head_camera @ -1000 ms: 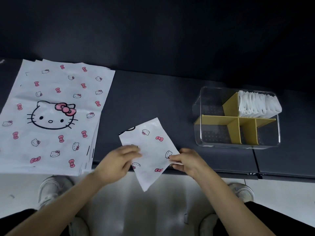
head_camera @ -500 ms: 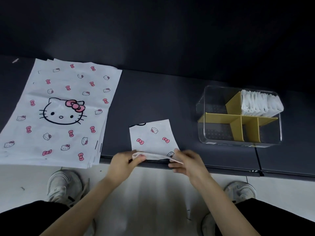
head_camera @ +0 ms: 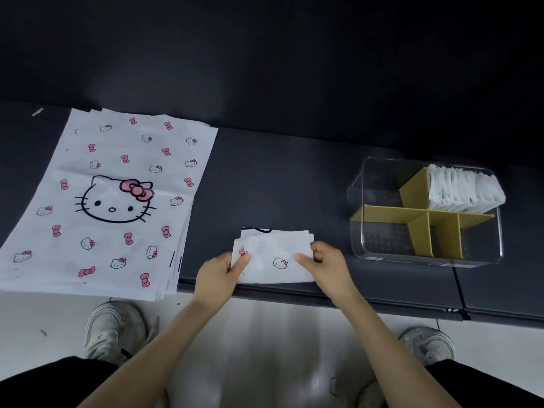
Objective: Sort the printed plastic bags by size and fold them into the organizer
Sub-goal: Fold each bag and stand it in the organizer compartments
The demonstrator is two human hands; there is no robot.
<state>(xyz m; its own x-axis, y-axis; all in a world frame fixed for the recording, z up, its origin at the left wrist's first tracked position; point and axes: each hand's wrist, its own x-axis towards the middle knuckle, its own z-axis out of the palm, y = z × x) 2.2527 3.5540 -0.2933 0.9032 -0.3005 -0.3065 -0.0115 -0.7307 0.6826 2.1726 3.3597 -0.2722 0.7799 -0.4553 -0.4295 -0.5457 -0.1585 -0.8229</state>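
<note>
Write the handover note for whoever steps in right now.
Left hand pinches the left edge, right hand the right edge, of a small white printed plastic bag, part-folded at the dark table's front.
Stack of large printed bags lies flat, left.
Done: folded white bags fill the back right compartment of the clear organizer with yellow dividers; others look empty.
To do: finish this fold, file it, then the large stack.

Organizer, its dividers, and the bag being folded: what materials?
The organizer looks like clear hard plastic, glossy; the dark surface shows through its walls. Its dividers are opaque mustard-yellow panels, matte, probably plastic, though board can't be ruled out. The bag is thin white printed film, likely plastic: it creases flat, with a faint sheen.
</note>
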